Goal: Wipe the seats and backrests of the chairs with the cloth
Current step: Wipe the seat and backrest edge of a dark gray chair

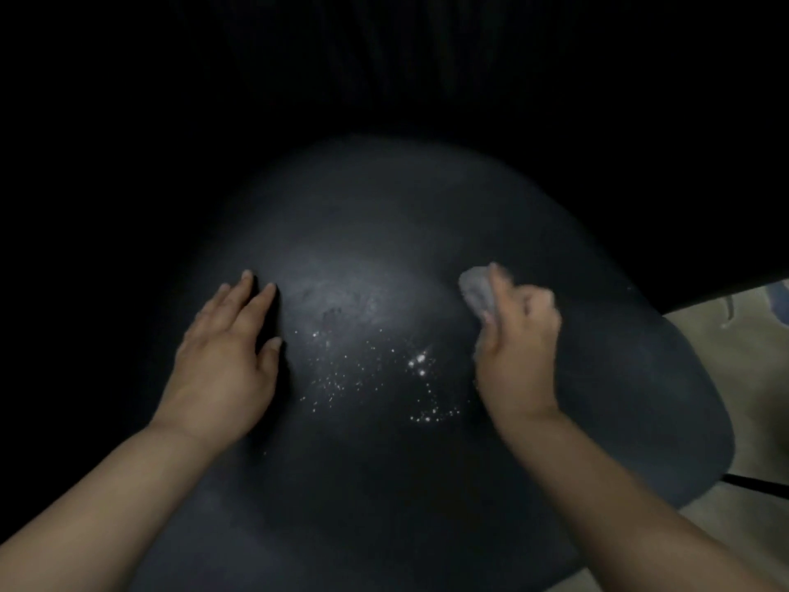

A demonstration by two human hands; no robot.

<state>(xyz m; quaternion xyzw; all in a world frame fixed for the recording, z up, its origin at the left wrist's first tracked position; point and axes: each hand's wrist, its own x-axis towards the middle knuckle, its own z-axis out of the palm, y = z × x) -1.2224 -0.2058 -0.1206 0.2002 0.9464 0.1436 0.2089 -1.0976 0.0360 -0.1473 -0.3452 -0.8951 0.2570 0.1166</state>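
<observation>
Right now my left hand [222, 361] lies flat, fingers straight, on the dark rounded chair seat [384, 232] — right hand [516, 348] at centre-right grips a small grey crumpled cloth [478, 289] beside white specks [375, 378].

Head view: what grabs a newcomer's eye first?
The glinting white specks, scattered mid-seat between the two hands, stand out most against the dark chair seat. Next comes the right hand, on the seat's right side, its grip closed on a bunched grey cloth. The left hand rests flat on the seat's left side, fingers straight; everything behind the seat is too dark to read.
</observation>
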